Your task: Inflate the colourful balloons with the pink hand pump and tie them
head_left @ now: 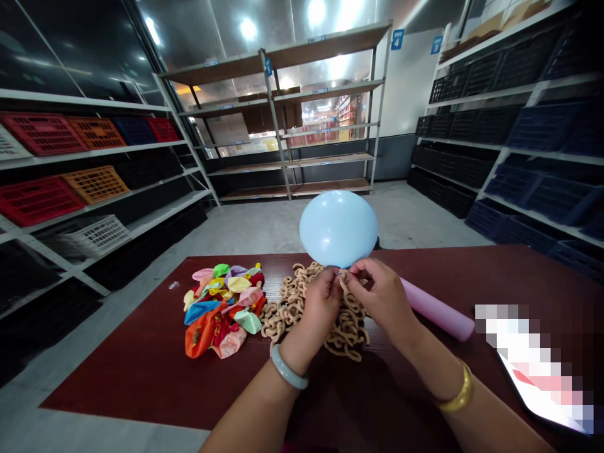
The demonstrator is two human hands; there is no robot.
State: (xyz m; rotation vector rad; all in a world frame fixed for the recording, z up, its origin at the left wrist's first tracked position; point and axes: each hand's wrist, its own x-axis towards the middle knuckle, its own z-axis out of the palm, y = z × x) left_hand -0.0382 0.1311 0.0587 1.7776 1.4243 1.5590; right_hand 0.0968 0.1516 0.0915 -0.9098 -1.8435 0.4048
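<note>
A blown-up light blue balloon (338,228) stands upright above the table, its neck end down at my fingertips. My left hand (323,296) is closed in a pinch at that neck. Close against it, my right hand (380,292) pinches the end of a tan curled strand (346,286) just under the balloon. The knot or opening of the balloon is hidden by my fingers. Beneath both hands lies a heap of tan curly, rope-like pieces (287,305). Left of the heap is a pile of limp balloons (226,308) in many colours.
On the dark red table (141,352), a pink cylinder (438,308) lies right of my right hand. A flat device with a bright, partly blurred screen (533,377) is at the right edge. Shelves with plastic crates (44,133) flank both sides; a metal rack (283,126) stands behind.
</note>
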